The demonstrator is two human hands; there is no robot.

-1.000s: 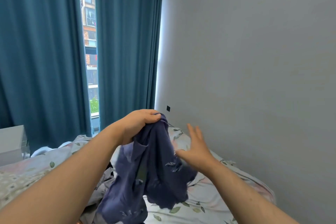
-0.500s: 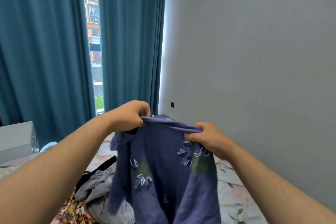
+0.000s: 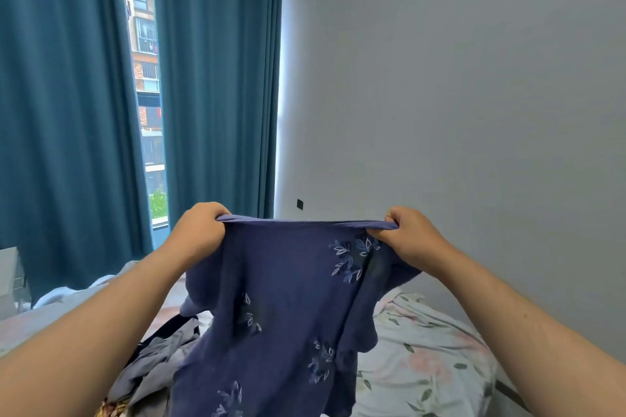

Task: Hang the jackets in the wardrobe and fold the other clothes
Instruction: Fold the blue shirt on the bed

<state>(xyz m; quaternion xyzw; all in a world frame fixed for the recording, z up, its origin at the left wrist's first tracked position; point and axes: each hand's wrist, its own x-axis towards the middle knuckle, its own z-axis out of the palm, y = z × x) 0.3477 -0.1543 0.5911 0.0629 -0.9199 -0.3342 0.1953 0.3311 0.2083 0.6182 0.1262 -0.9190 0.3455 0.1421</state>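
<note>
Teal curtains (image 3: 67,112) hang beyond the left hand (image 3: 200,230), which pinches one end of the top edge of a purple leaf-print garment (image 3: 288,298). The right hand (image 3: 413,240) pinches the other end, so the edge is pulled taut between them and the cloth hangs down toward the bed. A heap of unsorted clothes (image 3: 155,359) lies below the left forearm, and the floral bedsheet (image 3: 426,366) spreads beneath the right. Lowered here for folding, the garment could bunch on the heap. Either narrow pinch might also slip.
</note>
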